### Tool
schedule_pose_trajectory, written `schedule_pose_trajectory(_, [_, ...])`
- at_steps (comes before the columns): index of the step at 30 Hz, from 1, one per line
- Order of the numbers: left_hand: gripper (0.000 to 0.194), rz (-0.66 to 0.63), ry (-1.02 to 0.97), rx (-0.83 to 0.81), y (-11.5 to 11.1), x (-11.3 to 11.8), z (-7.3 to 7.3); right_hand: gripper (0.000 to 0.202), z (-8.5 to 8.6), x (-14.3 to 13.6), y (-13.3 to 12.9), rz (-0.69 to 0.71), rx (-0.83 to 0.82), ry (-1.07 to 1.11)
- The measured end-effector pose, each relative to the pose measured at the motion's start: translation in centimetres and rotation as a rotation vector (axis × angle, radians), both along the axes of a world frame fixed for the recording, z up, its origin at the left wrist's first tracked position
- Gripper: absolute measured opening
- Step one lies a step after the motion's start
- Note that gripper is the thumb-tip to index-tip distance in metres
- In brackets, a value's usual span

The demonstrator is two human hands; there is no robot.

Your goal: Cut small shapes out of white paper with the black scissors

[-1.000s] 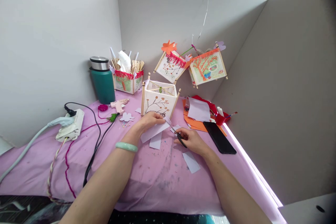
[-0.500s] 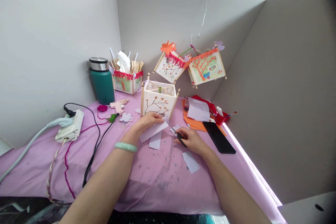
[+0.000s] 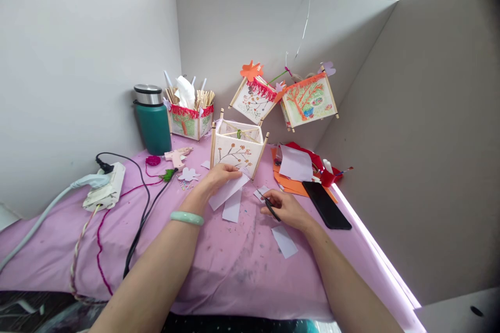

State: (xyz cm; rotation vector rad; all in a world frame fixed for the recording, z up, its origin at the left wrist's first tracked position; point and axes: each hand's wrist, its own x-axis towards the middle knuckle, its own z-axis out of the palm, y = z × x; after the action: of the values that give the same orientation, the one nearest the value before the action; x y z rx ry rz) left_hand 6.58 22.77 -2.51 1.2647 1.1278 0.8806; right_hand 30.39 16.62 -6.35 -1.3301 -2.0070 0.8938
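Where the pink cloth-covered table [image 3: 230, 281] nears its left edge, a white plastic power strip [image 3: 103, 187] lies with cables plugged in. Further right, toward the far edge, stands a teal bottle with a steel top [image 3: 154, 127], with a ball of magenta yarn [image 3: 153, 160] near its base. Next come a pink glue gun [image 3: 177, 157], a lavender paper flower [image 3: 188, 174] and, behind them, a red-fringed box full of wooden sticks [image 3: 185, 125].

At the table's middle, the left hand [image 3: 221, 178], below a pale green bangle [image 3: 187, 218], pinches a pale lavender paper strip [image 3: 229, 191] between closed thumb and fingers. A second paper strip [image 3: 232, 208] lies partly under it. Just behind stands an upright white box with stick corners and a drawn flowering branch [image 3: 239, 153].

To the right, the right hand [image 3: 287, 209] is closed around the handles of black-handled scissors [image 3: 270, 208], their blades pointing toward the held strip's right end. A loose paper rectangle [image 3: 284, 242] lies nearer the front edge. Toward the right edge are orange paper sheets [image 3: 291, 185] and a black phone [image 3: 327, 205].
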Motion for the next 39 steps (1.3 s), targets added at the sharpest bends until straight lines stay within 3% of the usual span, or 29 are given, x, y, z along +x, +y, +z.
schedule_pose_trajectory(39, [0.027,-0.052,0.039,-0.036,-0.33,0.26,0.32,0.034,-0.09,-0.18,0.19,-0.004,0.060,-0.019])
